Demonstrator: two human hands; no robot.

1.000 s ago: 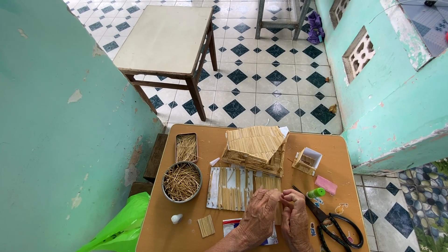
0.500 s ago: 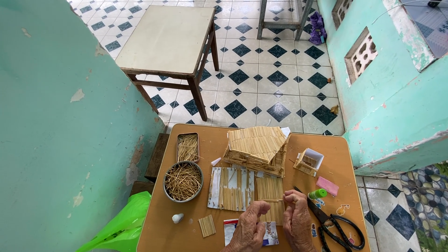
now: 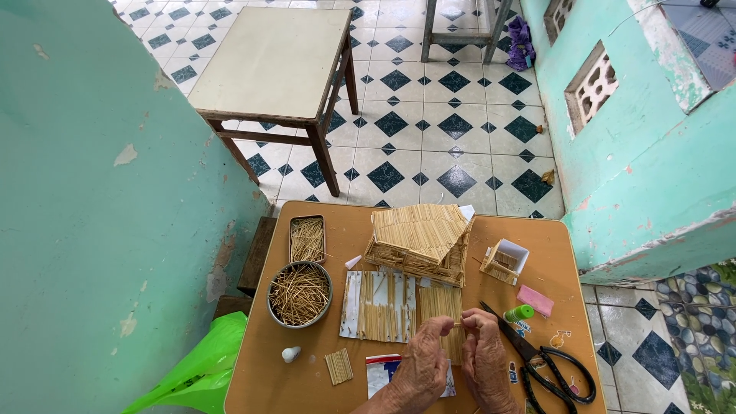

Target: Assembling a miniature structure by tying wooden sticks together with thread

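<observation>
My left hand (image 3: 424, 366) and my right hand (image 3: 484, 360) meet over the near part of a brown table (image 3: 552, 261). Their fingertips pinch a thin wooden stick (image 3: 458, 324) between them, just above a flat panel of glued sticks (image 3: 440, 305). A larger stick panel on white backing (image 3: 377, 307) lies to the left of it. Behind the panels stands a small house built of sticks (image 3: 420, 241).
A round metal bowl (image 3: 299, 294) and a rectangular tin (image 3: 307, 239) hold loose sticks at the left. Black scissors (image 3: 548, 364), a green-capped glue tube (image 3: 520, 313), a pink block (image 3: 534, 300) and a small stick box (image 3: 504, 262) lie at the right. A wooden stool (image 3: 268, 65) stands beyond.
My left hand pulled back toward me half a second ago, then came forward again to meet the right hand's fingertips over the stick panel.
</observation>
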